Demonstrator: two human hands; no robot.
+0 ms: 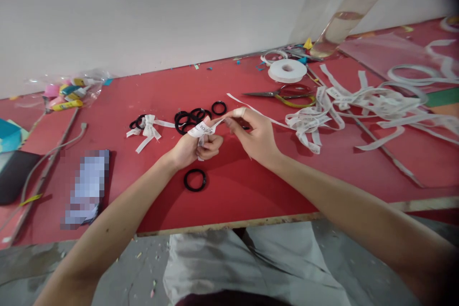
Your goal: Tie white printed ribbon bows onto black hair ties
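A white printed ribbon (201,129) lies over the thumb side of my left hand (199,146), whose fingers are curled shut on it. My right hand (255,134) pinches the same ribbon a little to the right, between thumb and forefinger. Behind my left hand is a cluster of black hair ties (186,117). One more hair tie (195,180) lies on the table in front of it. To the left sit hair ties with a tied white ribbon bow (149,126). My fingers hide part of the held ribbon.
Scissors (283,95) and a ribbon roll (287,71) lie behind my right hand. Loose ribbons (376,100) heap at the right, near a bottle of liquid (339,28). A phone (88,186), cable (53,153) and bag of small items (68,91) are on the left.
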